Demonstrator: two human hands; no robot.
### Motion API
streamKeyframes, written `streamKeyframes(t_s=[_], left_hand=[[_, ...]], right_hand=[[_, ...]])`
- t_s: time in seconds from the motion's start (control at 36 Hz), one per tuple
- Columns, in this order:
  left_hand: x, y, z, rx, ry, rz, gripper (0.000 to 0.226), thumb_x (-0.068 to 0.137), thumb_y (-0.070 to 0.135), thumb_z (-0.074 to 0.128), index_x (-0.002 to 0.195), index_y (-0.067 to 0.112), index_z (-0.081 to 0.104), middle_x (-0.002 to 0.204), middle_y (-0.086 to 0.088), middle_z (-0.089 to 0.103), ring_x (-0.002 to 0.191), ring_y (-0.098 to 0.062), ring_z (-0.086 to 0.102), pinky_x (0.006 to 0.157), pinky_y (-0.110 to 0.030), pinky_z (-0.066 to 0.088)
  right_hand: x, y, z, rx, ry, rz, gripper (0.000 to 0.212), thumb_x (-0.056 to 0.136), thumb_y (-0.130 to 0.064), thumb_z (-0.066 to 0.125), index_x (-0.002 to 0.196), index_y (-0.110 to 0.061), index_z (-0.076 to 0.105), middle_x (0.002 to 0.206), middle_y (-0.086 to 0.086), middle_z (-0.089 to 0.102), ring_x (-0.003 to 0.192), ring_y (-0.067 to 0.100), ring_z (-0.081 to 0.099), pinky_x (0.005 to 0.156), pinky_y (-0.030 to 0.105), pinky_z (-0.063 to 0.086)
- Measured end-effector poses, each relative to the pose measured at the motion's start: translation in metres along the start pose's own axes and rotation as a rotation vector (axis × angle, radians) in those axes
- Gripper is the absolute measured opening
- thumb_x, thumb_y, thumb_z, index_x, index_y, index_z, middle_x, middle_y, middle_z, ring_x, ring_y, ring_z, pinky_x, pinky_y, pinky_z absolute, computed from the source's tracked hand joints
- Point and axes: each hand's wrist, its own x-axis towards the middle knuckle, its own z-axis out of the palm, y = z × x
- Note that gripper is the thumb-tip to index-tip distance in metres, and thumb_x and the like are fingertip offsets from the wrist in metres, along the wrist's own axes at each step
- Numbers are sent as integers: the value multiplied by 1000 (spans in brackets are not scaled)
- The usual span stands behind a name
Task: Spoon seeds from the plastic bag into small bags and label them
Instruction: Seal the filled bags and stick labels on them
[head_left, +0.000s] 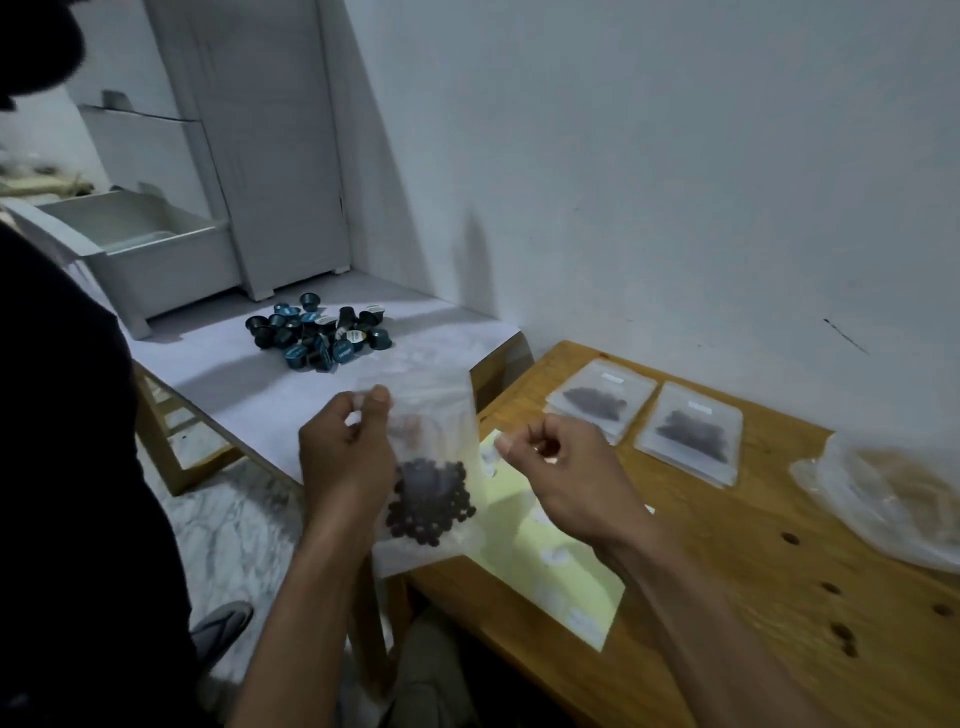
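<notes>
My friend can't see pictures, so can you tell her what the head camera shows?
The left hand pinches the top of a small clear plastic bag of dark round seeds, while the right hand hovers beside it, fingers curled, above a pale yellow label sheet. Two filled, labelled clear bags lie on the wooden table.

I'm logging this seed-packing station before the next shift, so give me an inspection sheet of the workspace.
Surface: wooden table, knots showing; white-covered table beside it.
Job's things: small bag of dark seeds held up; filled bags lying flat near the wall; yellow label sheet; large plastic bag at the right edge.
Clutter: pile of dark capsules.
Hands: left hand pinches the small bag's top; right hand has curled fingers, contents unclear.
Cables: nothing seen.
Surroundings: white wall, white cabinet, open drawer.
</notes>
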Motion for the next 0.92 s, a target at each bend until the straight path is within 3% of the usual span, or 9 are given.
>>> streamKeyframes(t_s=[0.06, 0.11, 0.17, 0.22, 0.28, 0.36, 0.47, 0.53, 0.92], left_hand=[[-9, 2, 15, -1, -47, -10, 24, 99, 40, 58, 86, 23, 69, 79, -1, 76, 82, -25, 74, 73, -38, 58], [-18, 2, 29, -15, -93, 1, 26, 98, 39, 60, 82, 21, 69, 77, -1, 76, 79, -23, 75, 76, -46, 62], [-24, 2, 40, -17, -135, 8, 29, 97, 39, 61, 80, 19, 69, 81, -9, 75, 82, -28, 75, 76, -55, 61], [-29, 4, 50, -41, -157, 6, 28, 99, 36, 60, 83, 14, 68, 84, -14, 73, 81, -28, 75, 69, -48, 63], [-35, 6, 57, -57, -164, 10, 28, 99, 35, 60, 86, 11, 68, 84, -13, 72, 79, -26, 74, 64, -41, 63], [-42, 10, 64, -71, -199, 13, 28, 98, 36, 60, 81, 16, 69, 77, -7, 74, 79, -28, 74, 71, -50, 63], [-51, 17, 69, -159, -282, -21, 25, 102, 26, 55, 85, 11, 66, 67, 4, 74, 66, -11, 74, 55, -28, 58], [-54, 19, 72, -186, -300, -21, 25, 102, 25, 54, 84, 11, 65, 63, 5, 72, 63, -10, 73, 51, -24, 55], [-64, 26, 84, -270, -380, -35, 13, 96, 18, 64, 96, 6, 67, 82, -6, 78, 75, -19, 77, 58, -29, 60]], right_hand=[[-2, -11, -2, 21, 44, -57, 20, 89, -44, 68, 77, -29, 64, 116, -11, 57, 111, 6, 50, 93, 31, 43], [-3, -18, -1, 2, 78, -50, 18, 88, -44, 68, 78, -30, 65, 137, -9, 45, 131, 10, 36, 108, 35, 32], [-4, -19, -2, -57, 130, -23, 16, 89, -43, 68, 82, -29, 67, 147, -8, 36, 139, 13, 26, 110, 34, 25], [-6, -15, -5, -121, 181, 5, 16, 90, -43, 67, 83, -28, 66, 151, -8, 31, 141, 14, 20, 109, 34, 22], [-7, -11, -10, -133, 218, 24, 15, 91, -42, 67, 83, -29, 65, 152, -7, 31, 141, 14, 19, 105, 30, 21], [-8, -7, -15, -110, 257, 40, 15, 91, -41, 66, 83, -29, 66, 150, -6, 34, 139, 15, 22, 107, 32, 24], [-9, -1, -20, -111, 301, 45, 15, 92, -40, 65, 88, -26, 67, 148, -4, 38, 138, 14, 23, 106, 29, 24], [-10, 1, -21, -105, 318, 47, 16, 92, -39, 66, 88, -24, 68, 146, -5, 39, 137, 13, 24, 101, 25, 23], [-14, 6, -22, -83, 446, 37, 12, 94, -34, 62, 87, -25, 62, 140, -6, 47, 134, 9, 32, 95, 19, 24]])
